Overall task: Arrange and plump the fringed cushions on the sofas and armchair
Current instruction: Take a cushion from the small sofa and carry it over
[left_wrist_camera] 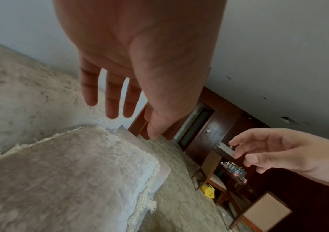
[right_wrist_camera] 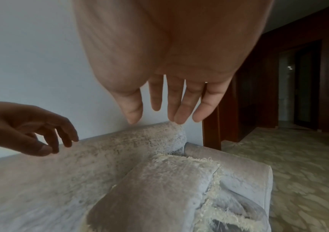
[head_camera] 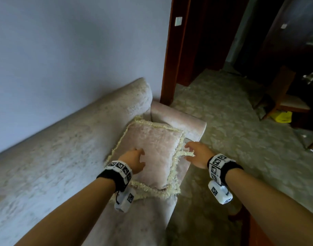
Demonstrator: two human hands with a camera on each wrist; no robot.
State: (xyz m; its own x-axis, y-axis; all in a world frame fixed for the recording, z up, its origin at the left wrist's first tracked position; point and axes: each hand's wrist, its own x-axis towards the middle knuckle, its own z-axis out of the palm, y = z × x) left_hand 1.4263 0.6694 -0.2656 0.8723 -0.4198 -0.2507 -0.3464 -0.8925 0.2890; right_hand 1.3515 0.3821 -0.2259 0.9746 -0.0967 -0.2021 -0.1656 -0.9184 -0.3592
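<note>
Two pale pink cushions with cream fringe lie stacked at the right end of the sofa seat, the top cushion (head_camera: 152,150) over the lower cushion's fringe (head_camera: 152,191). My left hand (head_camera: 136,160) hovers over the top cushion's near left part with its fingers spread and loose. My right hand (head_camera: 196,153) is at the cushion's right edge, fingertips next to the fringe. In the left wrist view my left hand (left_wrist_camera: 139,62) hangs above the cushion (left_wrist_camera: 70,172) without touching it. In the right wrist view my right hand (right_wrist_camera: 169,70) is just as clear of the cushion (right_wrist_camera: 159,188). Neither hand holds anything.
The sofa backrest (head_camera: 81,135) runs along a pale wall, and the armrest (head_camera: 178,121) sits just beyond the cushions. A dark wooden door frame (head_camera: 171,59) stands behind it. A patterned carpet (head_camera: 232,139) lies to the right, with a wooden chair (head_camera: 285,102) and a yellow bag (head_camera: 283,116).
</note>
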